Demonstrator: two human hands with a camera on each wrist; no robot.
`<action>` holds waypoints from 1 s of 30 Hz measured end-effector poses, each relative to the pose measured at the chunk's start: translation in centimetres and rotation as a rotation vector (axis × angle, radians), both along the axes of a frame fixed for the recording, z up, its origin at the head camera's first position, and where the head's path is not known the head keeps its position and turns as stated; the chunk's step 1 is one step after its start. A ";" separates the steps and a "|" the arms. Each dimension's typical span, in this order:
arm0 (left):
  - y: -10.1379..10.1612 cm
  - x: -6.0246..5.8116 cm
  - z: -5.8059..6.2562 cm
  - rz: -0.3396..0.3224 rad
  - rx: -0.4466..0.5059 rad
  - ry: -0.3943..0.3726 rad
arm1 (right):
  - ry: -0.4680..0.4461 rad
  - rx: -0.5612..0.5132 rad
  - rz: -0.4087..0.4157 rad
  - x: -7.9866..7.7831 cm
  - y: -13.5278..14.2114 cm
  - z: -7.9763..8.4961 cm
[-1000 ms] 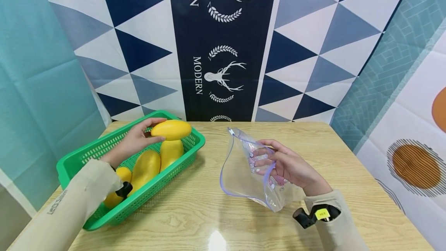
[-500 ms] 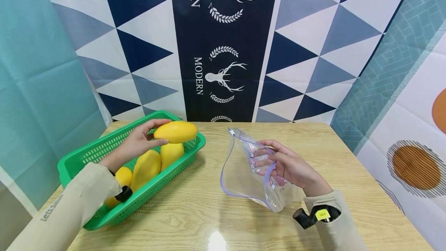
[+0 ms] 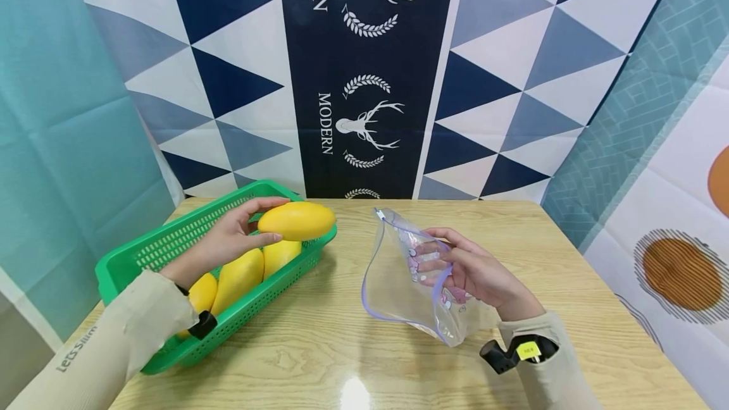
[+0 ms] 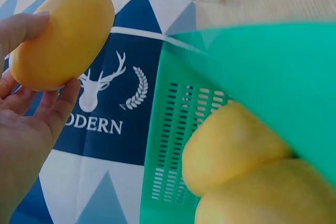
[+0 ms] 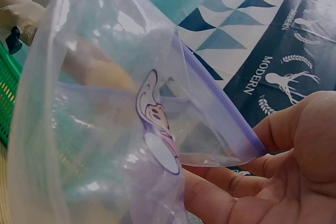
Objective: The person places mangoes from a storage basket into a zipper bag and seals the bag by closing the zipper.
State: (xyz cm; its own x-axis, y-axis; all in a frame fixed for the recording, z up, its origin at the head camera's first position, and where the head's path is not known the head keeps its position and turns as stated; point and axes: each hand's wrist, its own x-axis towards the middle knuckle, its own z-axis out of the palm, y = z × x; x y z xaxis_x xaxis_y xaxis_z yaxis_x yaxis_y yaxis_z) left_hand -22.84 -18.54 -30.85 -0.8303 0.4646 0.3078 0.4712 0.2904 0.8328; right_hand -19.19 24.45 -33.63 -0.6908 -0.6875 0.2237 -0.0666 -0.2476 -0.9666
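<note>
A yellow mango (image 3: 297, 221) is gripped between the thumb and fingers of my left hand (image 3: 233, 236), raised above the far right end of a green basket (image 3: 307, 266). Several more mangoes (image 3: 240, 278) lie in the basket, partly behind my left arm. My right hand (image 3: 484, 276) pinches the purple-edged rim of a clear zip bag (image 3: 393, 290). The bag's mouth gapes toward the left, and its white slider sits at the top corner. In the right wrist view a cartoon print (image 5: 157, 121) shows on the bag, and the left sleeve appears through the plastic.
Both the basket and the bag are on a light wooden table (image 3: 319, 347). Patterned cloth (image 3: 364, 81) hangs behind its far edge, with more cloth at both sides. Table surface lies between basket and bag.
My left hand has carried the mango a little to the right and slightly toward me, to the basket's far right rim. My right hand and the bag have stayed in place.
</note>
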 end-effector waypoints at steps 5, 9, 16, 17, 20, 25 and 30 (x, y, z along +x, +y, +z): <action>0.7 0.5 0.2 -0.033 0.031 0.007 | -0.004 0.006 -0.009 0.0 0.0 0.1; 1.2 1.0 0.4 -0.072 0.051 -0.004 | -0.010 0.010 -0.014 0.0 0.0 0.1; 2.4 2.0 0.5 -0.159 0.088 -0.016 | -0.003 0.010 -0.015 0.0 0.0 0.0; 2.6 2.1 0.5 -0.172 0.096 -0.014 | -0.002 0.011 -0.014 0.0 0.0 0.0; 3.0 2.5 0.5 -0.201 0.110 -0.003 | 0.000 0.011 -0.015 0.0 0.0 0.1; 3.6 3.1 0.6 -0.232 0.132 0.004 | 0.000 0.011 -0.020 0.1 0.0 0.1; 4.1 3.4 0.7 -0.248 0.135 0.010 | -0.002 0.017 -0.023 0.1 0.0 0.1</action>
